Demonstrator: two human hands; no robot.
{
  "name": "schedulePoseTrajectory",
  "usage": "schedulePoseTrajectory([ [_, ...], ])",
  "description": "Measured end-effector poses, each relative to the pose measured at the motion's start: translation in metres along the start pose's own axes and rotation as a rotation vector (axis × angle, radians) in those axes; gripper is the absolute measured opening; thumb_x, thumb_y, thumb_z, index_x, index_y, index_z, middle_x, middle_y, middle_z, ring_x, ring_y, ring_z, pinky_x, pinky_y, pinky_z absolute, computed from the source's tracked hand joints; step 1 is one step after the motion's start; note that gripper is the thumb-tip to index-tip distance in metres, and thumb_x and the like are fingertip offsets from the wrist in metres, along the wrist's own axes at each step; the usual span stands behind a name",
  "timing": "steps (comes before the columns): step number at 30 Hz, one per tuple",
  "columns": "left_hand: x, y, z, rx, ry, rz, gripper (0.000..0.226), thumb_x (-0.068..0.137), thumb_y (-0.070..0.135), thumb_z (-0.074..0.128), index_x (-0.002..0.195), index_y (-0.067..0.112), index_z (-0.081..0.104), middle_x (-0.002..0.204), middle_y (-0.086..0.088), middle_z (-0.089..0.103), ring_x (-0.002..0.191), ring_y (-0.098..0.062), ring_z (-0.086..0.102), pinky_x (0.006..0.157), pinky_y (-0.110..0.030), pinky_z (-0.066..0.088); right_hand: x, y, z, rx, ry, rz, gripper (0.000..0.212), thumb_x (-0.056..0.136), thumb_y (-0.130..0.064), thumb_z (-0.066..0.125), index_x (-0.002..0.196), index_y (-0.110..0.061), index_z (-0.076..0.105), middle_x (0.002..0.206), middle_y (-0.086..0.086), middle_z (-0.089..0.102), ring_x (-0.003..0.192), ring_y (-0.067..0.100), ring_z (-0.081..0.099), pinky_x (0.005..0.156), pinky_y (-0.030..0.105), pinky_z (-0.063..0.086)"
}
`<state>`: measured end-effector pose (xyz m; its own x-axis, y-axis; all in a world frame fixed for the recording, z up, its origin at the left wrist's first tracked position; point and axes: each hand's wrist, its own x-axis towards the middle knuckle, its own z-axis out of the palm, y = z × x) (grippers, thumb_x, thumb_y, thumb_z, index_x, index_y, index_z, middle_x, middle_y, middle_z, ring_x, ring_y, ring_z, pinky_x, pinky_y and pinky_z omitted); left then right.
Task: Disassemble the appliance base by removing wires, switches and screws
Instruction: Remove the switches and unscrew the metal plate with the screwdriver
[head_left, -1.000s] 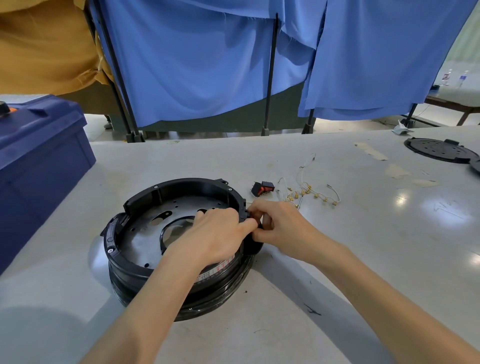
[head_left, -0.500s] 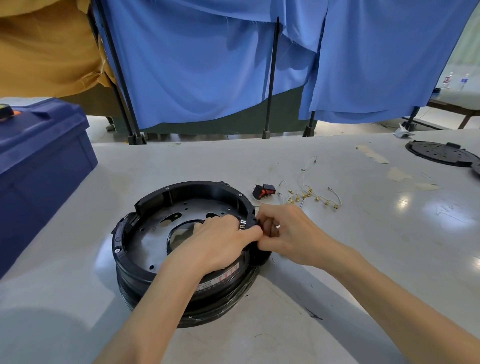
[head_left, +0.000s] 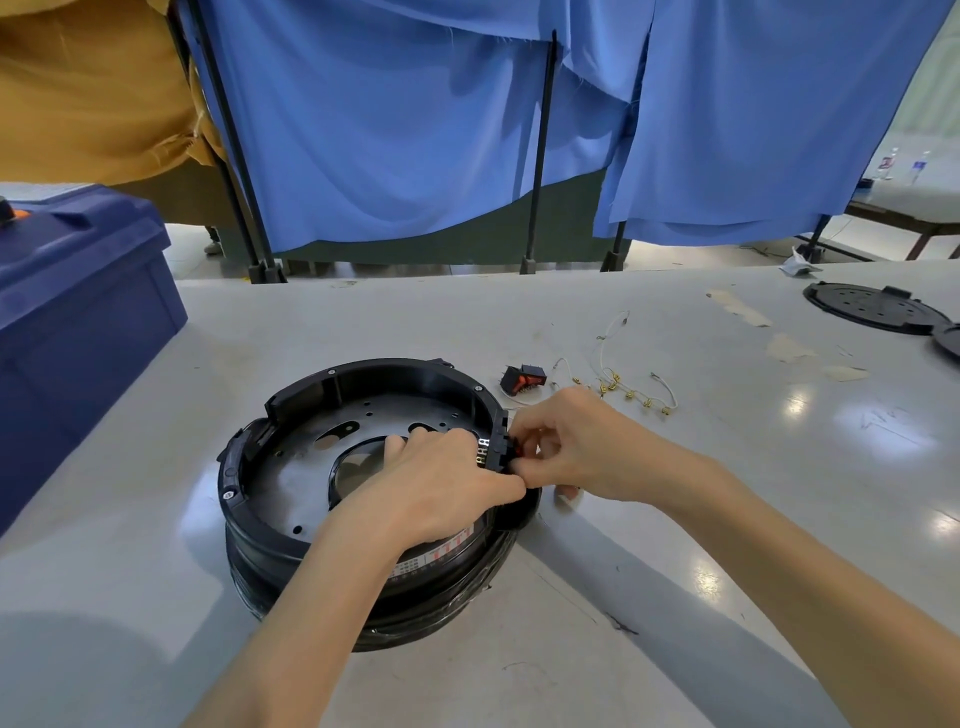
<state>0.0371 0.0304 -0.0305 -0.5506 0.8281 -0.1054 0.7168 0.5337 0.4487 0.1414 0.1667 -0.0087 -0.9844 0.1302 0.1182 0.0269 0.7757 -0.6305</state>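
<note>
Head view: round black plastic appliance base (head_left: 291, 467) sits on grey table (head_left: 675, 519), in front of person. Rim is gripped by left hand (head_left: 436, 488). Black-and-red rocker switch (head_left: 516, 443) in rim is pinched by right hand (head_left: 587, 452). White terminals (head_left: 483, 451), hidden a second ago, are now exposed: switch judged half-freed. Second loose switch (head_left: 522, 379) and white wires (head_left: 628, 387) already lie removed nearby.

Head-worn wide-angle view, forward and down, close over the appliance base (head_left: 291, 483), curtains (head_left: 389, 130) at 12 o'clock.
</note>
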Motion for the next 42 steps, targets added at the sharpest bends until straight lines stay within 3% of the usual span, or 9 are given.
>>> schedulePoseTrajectory([
  [7, 0.001, 0.002, -0.001, -0.031, -0.020, -0.049, 0.040, 0.058, 0.060, 0.042, 0.064, 0.021, 0.040, 0.077, -0.002, 0.048, 0.085, -0.025, 0.043, 0.084, -0.039, 0.032, -0.006, 0.000, 0.002, 0.135, 0.051, 0.030, 0.010, 0.078, 0.001, 0.064, 0.072, 0.008, 0.066, 0.047, 0.002, 0.034, 0.042, 0.009, 0.024, 0.039, 0.018, 0.022],
  [12, -0.002, 0.004, -0.002, 0.001, -0.030, -0.045, 0.036, 0.079, 0.049, 0.049, 0.066, 0.017, 0.038, 0.074, -0.001, 0.044, 0.081, -0.021, 0.033, 0.075, -0.036, 0.028, -0.001, 0.000, -0.002, 0.155, 0.023, 0.098, 0.016, 0.075, -0.003, 0.065, 0.059, -0.006, 0.067, 0.044, 0.008, 0.050, 0.045, 0.021, 0.045, 0.035, 0.019, 0.031],
  [17, -0.004, 0.005, -0.002, -0.040, -0.046, -0.040, 0.037, 0.071, 0.053, 0.048, 0.064, 0.019, 0.038, 0.074, -0.001, 0.043, 0.079, -0.020, 0.033, 0.071, -0.035, 0.027, -0.005, 0.001, 0.000, 0.136, 0.039, 0.111, 0.015, 0.075, -0.002, 0.063, 0.066, 0.010, 0.062, 0.040, 0.007, 0.041, 0.038, 0.019, 0.041, 0.033, 0.018, 0.031],
  [23, 0.000, 0.003, 0.002, -0.029, 0.013, -0.026, 0.042, 0.055, 0.061, 0.044, 0.059, 0.019, 0.040, 0.066, 0.002, 0.044, 0.078, -0.022, 0.040, 0.075, -0.038, 0.027, -0.016, 0.000, 0.004, 0.205, 0.071, 0.073, 0.026, 0.080, -0.004, 0.065, 0.059, -0.020, 0.071, 0.043, 0.009, 0.037, 0.037, 0.015, 0.032, 0.034, 0.016, 0.029],
  [25, 0.001, 0.002, 0.002, -0.019, 0.012, -0.020, 0.044, 0.056, 0.062, 0.043, 0.060, 0.019, 0.041, 0.066, 0.002, 0.046, 0.079, -0.023, 0.042, 0.078, -0.038, 0.028, -0.017, 0.000, 0.008, 0.190, 0.094, 0.062, 0.019, 0.081, -0.007, 0.066, 0.070, -0.019, 0.076, 0.045, 0.011, 0.035, 0.043, 0.018, 0.032, 0.039, 0.020, 0.028],
  [30, 0.000, 0.005, 0.003, -0.010, 0.003, -0.009, 0.040, 0.058, 0.058, 0.042, 0.063, 0.018, 0.044, 0.067, 0.002, 0.045, 0.080, -0.020, 0.037, 0.076, -0.036, 0.026, -0.015, -0.002, -0.004, 0.005, -0.028, 0.077, 0.022, 0.091, -0.022, 0.061, 0.071, -0.029, 0.067, 0.055, 0.010, 0.061, 0.032, 0.011, 0.049, 0.040, 0.014, 0.037],
  [34, -0.002, 0.007, 0.003, -0.008, 0.012, 0.003, 0.039, 0.068, 0.055, 0.049, 0.062, 0.017, 0.041, 0.065, 0.001, 0.041, 0.073, -0.015, 0.030, 0.070, -0.035, 0.023, -0.010, -0.005, -0.014, -0.121, -0.110, 0.058, 0.018, 0.093, -0.026, 0.057, 0.085, -0.015, 0.068, 0.059, -0.011, 0.064, 0.035, 0.013, 0.059, 0.050, 0.021, 0.048],
  [38, -0.001, 0.007, 0.003, -0.002, 0.014, 0.016, 0.040, 0.060, 0.057, 0.044, 0.061, 0.018, 0.039, 0.063, 0.003, 0.039, 0.074, -0.018, 0.032, 0.071, -0.035, 0.024, -0.007, -0.008, -0.011, -0.152, -0.030, -0.019, 0.025, 0.084, -0.010, 0.060, 0.067, 0.007, 0.060, 0.044, 0.011, 0.041, 0.033, 0.009, 0.032, 0.039, 0.015, 0.028],
  [42, 0.000, -0.001, 0.004, -0.058, 0.019, 0.005, 0.042, 0.055, 0.061, 0.043, 0.060, 0.019, 0.042, 0.066, 0.003, 0.042, 0.081, -0.022, 0.038, 0.072, -0.034, 0.026, -0.013, -0.006, 0.001, -0.016, 0.068, -0.017, 0.026, 0.080, -0.003, 0.063, 0.058, 0.007, 0.055, 0.049, 0.020, 0.036, 0.047, 0.010, 0.021, 0.045, 0.015, 0.019],
])
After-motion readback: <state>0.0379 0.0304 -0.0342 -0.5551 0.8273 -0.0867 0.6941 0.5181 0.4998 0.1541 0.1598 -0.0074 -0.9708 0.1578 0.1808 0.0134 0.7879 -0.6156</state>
